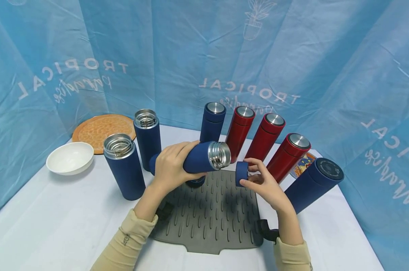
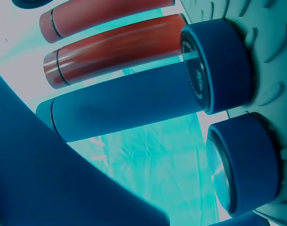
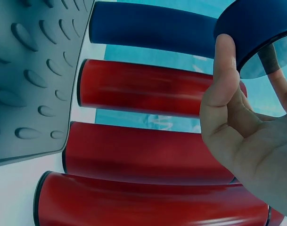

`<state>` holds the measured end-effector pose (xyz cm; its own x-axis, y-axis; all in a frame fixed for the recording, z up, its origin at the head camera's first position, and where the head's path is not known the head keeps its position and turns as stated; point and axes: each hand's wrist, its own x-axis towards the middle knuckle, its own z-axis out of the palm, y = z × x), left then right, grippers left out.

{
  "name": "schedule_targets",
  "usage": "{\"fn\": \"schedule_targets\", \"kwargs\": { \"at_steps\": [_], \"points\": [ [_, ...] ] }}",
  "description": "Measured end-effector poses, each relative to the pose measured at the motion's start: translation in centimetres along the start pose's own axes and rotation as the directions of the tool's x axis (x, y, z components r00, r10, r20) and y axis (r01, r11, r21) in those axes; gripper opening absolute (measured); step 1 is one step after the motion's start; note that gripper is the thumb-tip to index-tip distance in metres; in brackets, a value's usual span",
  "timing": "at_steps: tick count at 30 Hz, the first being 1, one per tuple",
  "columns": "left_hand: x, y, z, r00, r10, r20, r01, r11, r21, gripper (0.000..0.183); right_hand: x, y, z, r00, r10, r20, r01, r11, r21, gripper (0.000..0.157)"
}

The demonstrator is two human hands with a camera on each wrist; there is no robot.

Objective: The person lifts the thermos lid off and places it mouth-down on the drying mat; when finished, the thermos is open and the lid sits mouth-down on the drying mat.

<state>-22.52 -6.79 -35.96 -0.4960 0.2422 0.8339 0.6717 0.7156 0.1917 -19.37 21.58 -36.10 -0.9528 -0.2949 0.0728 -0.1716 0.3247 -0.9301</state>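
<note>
My left hand [image 1: 173, 164] grips a dark blue thermos bottle [image 1: 199, 157], tilted on its side above the grey mat. Its open steel mouth faces right. My right hand [image 1: 263, 184] pinches a blue lid [image 1: 241, 174] a short way right of that mouth, apart from it. In the right wrist view the thumb and fingers of the right hand [image 3: 247, 122] hold the lid [image 3: 256, 33] by its sides. The held bottle [image 2: 63, 183] fills the lower left of the left wrist view. Two more blue lids, one dark-topped [image 2: 228, 66] and one silver-topped [image 2: 249, 165], sit on the mat.
Two lidless blue bottles [image 1: 124, 169] [image 1: 147, 141] stand at left, by a white bowl [image 1: 70, 158] and a round board [image 1: 99, 130]. Behind the ribbed mat [image 1: 211, 226] stand a capped blue bottle [image 1: 211, 122] and three red ones [image 1: 238, 130]. Another blue bottle [image 1: 309, 184] stands right.
</note>
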Motion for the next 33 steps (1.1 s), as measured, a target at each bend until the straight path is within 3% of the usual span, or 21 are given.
{"fn": "schedule_targets", "kwargs": {
  "at_steps": [4, 8, 13, 19, 21, 29, 33],
  "points": [
    [0.5, -0.2, -0.1, 0.993, -0.113, 0.034, 0.116, 0.988, -0.105, 0.086, 0.2, 0.3, 0.1, 1.000, -0.001, 0.019, 0.001, 1.000, -0.002, 0.058],
    [1.1, -0.4, -0.2, 0.964, -0.244, 0.104, 0.262, 0.940, -0.219, 0.086, 0.2, 0.3, 0.3, 1.000, 0.004, 0.020, -0.004, 1.000, -0.007, 0.059],
    [1.8, -1.2, 0.1, 0.912, -0.374, 0.169, 0.409, 0.860, -0.306, 0.087, 0.2, 0.3, 0.3, 1.000, 0.007, 0.015, -0.006, 1.000, -0.016, 0.059],
    [2.3, -2.6, 1.1, 0.828, -0.492, 0.268, 0.560, 0.720, -0.410, 0.087, 0.2, 0.3, 0.4, 1.000, 0.008, 0.020, -0.007, 1.000, -0.022, 0.060],
    [2.3, -3.1, 1.6, 0.813, -0.510, 0.281, 0.582, 0.688, -0.433, 0.087, 0.2, 0.3, 0.5, 1.000, 0.012, 0.020, -0.011, 1.000, -0.025, 0.060],
    [1.6, -4.8, 3.5, 0.805, -0.533, 0.259, 0.591, 0.687, -0.424, 0.086, 0.3, 0.3, 0.6, 1.000, 0.018, 0.024, -0.017, 0.999, -0.028, 0.062],
    [1.3, -5.4, 4.1, 0.789, -0.553, 0.269, 0.613, 0.671, -0.417, 0.087, 0.4, 0.4, 0.6, 1.000, 0.021, 0.022, -0.020, 0.999, -0.040, 0.061]
  ]
}}
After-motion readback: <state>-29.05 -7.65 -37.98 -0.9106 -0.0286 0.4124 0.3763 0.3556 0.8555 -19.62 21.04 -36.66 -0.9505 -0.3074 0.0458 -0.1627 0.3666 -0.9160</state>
